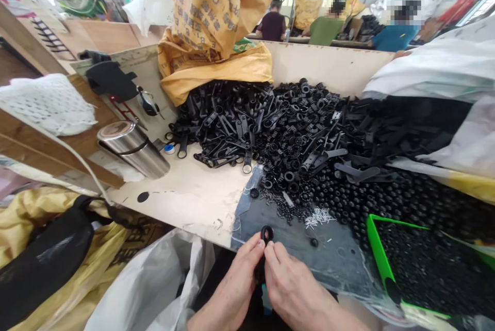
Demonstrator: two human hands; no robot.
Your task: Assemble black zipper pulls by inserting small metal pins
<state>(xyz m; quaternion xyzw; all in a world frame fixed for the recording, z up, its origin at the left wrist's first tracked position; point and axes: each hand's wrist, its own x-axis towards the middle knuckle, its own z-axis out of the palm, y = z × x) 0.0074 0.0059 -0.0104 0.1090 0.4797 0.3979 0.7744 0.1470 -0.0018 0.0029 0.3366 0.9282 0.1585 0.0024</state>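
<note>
Both hands meet at the near edge of the bench and pinch one small black plastic part with a ring end [266, 233]. My left hand [235, 282] grips it from the left, my right hand [294, 287] from the right, fingers closed. The part's lower end is hidden between my fingers. Just beyond lies a dark plastic sheet [332, 259] with small metal pins [319, 216] and tiny black pieces. Behind that spreads a big heap of black plastic parts [294, 125].
A green tray [373, 243] of black beads sits at the right. A steel flask [133, 148] lies at the left by a white mesh cloth [46, 101]. Yellow sacks [212, 37] stand at the back. Other people work at a far table [328, 24]. Bags hang below the bench.
</note>
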